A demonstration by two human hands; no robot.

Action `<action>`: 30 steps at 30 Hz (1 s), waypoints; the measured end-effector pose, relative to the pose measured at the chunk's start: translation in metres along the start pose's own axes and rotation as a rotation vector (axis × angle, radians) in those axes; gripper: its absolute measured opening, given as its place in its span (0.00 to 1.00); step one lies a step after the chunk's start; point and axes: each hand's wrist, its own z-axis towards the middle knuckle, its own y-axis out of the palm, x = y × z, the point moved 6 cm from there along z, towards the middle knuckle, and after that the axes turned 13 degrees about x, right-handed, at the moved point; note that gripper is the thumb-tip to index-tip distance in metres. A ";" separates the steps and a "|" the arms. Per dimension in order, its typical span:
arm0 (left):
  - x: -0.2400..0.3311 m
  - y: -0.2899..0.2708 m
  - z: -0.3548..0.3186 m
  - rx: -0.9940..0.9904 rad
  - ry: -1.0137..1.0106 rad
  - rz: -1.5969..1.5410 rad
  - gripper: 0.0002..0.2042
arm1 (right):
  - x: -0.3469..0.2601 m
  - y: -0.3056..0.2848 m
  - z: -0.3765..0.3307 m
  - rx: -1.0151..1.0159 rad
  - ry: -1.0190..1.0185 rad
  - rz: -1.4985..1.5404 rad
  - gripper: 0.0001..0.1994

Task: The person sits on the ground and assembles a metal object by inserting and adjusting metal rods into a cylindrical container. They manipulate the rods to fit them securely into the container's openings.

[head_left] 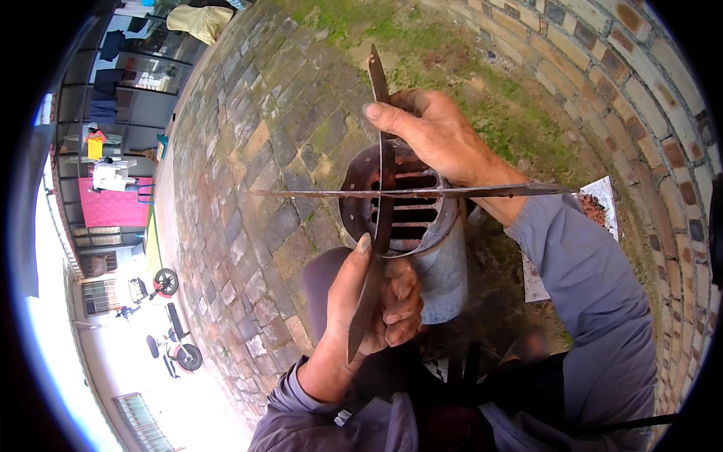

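Note:
A rusty cross of two flat metal strips (385, 162) is held up in both my hands. My left hand (395, 301) grips its near arm, thumb along the strip and fingers curled beneath. At the far arm, my right hand (444, 135) pinches the strip between thumb and fingers. Below the cross stands a grey cylindrical metal stove (443, 282), its open top partly covered by the strips. Inside that top lies a rusty slotted grate (416, 216), and a dark curved metal rim (352, 184) with small holes runs along its left side.
A brick wall (640, 98) curves along the right. Beside my right forearm lies a white board (536, 282) with reddish-brown crumbs (593, 209). Mossy stone paving (248, 173) spreads left and ahead. Two-wheelers (181, 350) and a pink cloth (113, 203) are far left.

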 end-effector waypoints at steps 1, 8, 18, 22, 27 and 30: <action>0.001 -0.001 0.000 0.005 0.002 0.003 0.32 | -0.001 0.000 -0.001 0.005 -0.006 -0.005 0.26; 0.006 -0.002 -0.006 0.152 0.107 0.169 0.27 | -0.002 0.000 0.001 -0.064 0.014 -0.078 0.28; -0.002 0.000 -0.005 -0.054 -0.105 -0.143 0.26 | -0.006 -0.003 -0.004 0.044 0.066 -0.096 0.25; -0.003 0.001 -0.005 -0.085 -0.106 -0.186 0.25 | -0.004 -0.004 -0.003 0.066 0.055 -0.109 0.25; 0.003 -0.003 -0.007 0.065 0.028 0.097 0.25 | -0.005 -0.004 -0.003 0.072 0.050 -0.136 0.24; 0.003 -0.002 -0.006 0.018 0.000 0.007 0.25 | -0.004 -0.003 0.000 0.091 0.000 -0.132 0.23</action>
